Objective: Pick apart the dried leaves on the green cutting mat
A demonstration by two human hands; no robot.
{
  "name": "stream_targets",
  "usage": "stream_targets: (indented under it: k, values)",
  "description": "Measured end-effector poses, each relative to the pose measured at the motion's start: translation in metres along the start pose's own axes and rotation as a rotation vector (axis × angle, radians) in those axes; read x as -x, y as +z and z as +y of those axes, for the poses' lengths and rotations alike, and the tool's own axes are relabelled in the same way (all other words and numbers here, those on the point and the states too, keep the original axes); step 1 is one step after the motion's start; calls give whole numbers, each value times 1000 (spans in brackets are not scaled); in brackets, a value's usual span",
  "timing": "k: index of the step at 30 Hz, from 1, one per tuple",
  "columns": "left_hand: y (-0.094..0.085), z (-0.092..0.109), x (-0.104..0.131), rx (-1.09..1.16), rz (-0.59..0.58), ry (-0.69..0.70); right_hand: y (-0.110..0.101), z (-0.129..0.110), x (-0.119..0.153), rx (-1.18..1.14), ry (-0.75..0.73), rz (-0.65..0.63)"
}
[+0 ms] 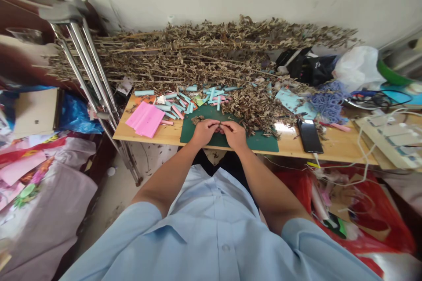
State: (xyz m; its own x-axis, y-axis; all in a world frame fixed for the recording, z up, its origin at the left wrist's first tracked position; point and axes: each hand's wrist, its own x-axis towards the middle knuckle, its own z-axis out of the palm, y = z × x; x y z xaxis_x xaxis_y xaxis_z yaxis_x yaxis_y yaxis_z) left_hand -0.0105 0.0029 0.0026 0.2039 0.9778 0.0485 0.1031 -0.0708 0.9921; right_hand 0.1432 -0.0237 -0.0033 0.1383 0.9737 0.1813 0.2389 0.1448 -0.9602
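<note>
Over the green cutting mat [263,142], my left hand [205,133] and my right hand [234,135] meet with their fingertips pinched together. A small dark bit seems to sit between the fingers, too small to name. Just beyond my left hand lies a little clump of crumbled dried leaves [198,119]. A larger heap of dried leaves [257,107] covers the right part of the mat, close to my right hand. Left of the mat are pink paper sheets [145,119], and several rolled blue and pink paper tubes [163,108] are scattered behind them.
Long dried plant stalks [184,55] lie along the wall behind the wooden table [171,138]. Crutches [90,66] lean at the left. A phone [310,135] with a cable, purple string [329,100] and a power strip [391,138] lie right. A red bag [392,215] sits below.
</note>
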Motion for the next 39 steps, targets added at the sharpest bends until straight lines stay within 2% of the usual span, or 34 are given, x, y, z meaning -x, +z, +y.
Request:
stream_targets:
  k: [5, 12, 18, 22, 25, 30, 32, 36, 39]
  values:
    - [0, 5, -1, 65, 44, -91, -4, -2, 1, 110, -161, -53]
    - [1, 5, 0, 156, 4, -79, -3, 0, -1, 128, -177, -1]
    - [2, -1, 1, 102, -15, -74, -6, 3, -2, 146, -203, -49]
    - [2, -1, 2, -1, -28, -53, -6, 5, -1, 158, -136, -78]
    - [1, 2, 2, 22, -23, -61, -5, 4, -1, 124, -29, -107]
    - [1, 3, 0, 161, 11, -113, -8, -1, -3, 2, 92, 15]
    - [2, 3, -2, 192, 11, -132, -9, -3, -3, -9, 49, 15]
    - [3, 3, -3, 184, 2, -132, -7, -4, -1, 86, -123, -73]
    - [1, 4, -2, 158, -17, -112, -4, -5, 1, 121, -125, -57]
